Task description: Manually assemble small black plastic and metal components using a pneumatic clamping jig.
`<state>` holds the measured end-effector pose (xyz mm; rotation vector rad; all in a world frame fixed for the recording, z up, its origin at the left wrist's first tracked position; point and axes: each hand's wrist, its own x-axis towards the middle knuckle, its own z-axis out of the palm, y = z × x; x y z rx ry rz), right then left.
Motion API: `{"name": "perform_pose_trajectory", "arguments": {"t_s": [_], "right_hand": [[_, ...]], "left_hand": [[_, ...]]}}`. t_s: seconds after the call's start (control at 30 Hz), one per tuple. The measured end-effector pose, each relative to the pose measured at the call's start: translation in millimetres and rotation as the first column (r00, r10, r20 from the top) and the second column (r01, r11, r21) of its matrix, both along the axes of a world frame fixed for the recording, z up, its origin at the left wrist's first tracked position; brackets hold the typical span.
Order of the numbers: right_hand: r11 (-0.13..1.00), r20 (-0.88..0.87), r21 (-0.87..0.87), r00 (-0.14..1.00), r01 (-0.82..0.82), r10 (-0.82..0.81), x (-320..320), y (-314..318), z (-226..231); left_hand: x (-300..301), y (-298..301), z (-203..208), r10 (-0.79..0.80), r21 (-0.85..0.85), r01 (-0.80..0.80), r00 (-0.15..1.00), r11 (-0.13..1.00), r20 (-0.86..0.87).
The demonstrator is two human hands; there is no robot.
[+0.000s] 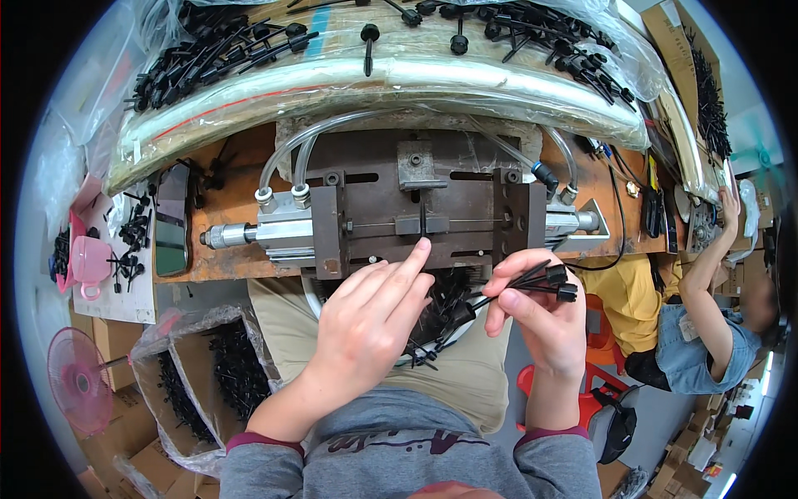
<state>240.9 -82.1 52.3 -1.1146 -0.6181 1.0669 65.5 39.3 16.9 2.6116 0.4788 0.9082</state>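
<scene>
My left hand (pixel 366 320) reaches forward, its index fingertip touching a thin black plastic pin (pixel 422 221) that stands upright in the middle slot of a metal press fixture (pixel 420 208). The other fingers are loosely curled and hold nothing. My right hand (pixel 540 316) is closed on a small bundle of black plastic fasteners (pixel 544 279), their heads pointing right, just in front of the fixture's right side. A bowl of more black fasteners (pixel 445 308) rests on my lap between the hands, partly hidden.
Clear bags piled with black fasteners (pixel 224 50) lie behind the fixture on the rusty bench (pixel 233 208). A lined box of fasteners (pixel 224 374) stands at lower left beside a pink fan (pixel 79 378) and pink cup (pixel 91 262). Another person (pixel 706 333) sits at right.
</scene>
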Motion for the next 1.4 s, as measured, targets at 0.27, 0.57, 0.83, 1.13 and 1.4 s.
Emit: {"name": "perform_pose_trajectory", "arguments": {"t_s": [0.27,0.57,0.83,1.13,1.4], "right_hand": [[0.994,0.083,-0.054,0.992,0.097,-0.092,-2.8,-0.1,2.3],[0.984,0.015,-0.051,0.985,0.173,-0.172,-8.0,7.3,-7.6],[0.994,0.057,-0.025,0.992,0.11,-0.109,-17.5,12.0,-12.2],[0.97,0.267,0.132,0.936,0.202,-0.231,-14.8,-0.9,-3.5],[0.927,0.779,0.312,0.501,0.209,-0.376,-9.6,-10.9,-9.0]], "left_hand": [[8.7,2.8,3.3,0.06,0.058,-0.055,0.994,0.997,-0.091],[1.6,-0.7,13.8,-0.099,-0.054,0.104,0.992,0.993,0.08],[-10.5,-13.8,20.2,-0.197,-0.14,0.227,0.961,0.964,0.196],[2.1,-3.4,-2.9,0.032,0.052,-0.032,0.999,0.998,-0.014],[7.9,-0.8,0.9,0.076,0.026,-0.075,0.996,0.997,-0.049]]}}
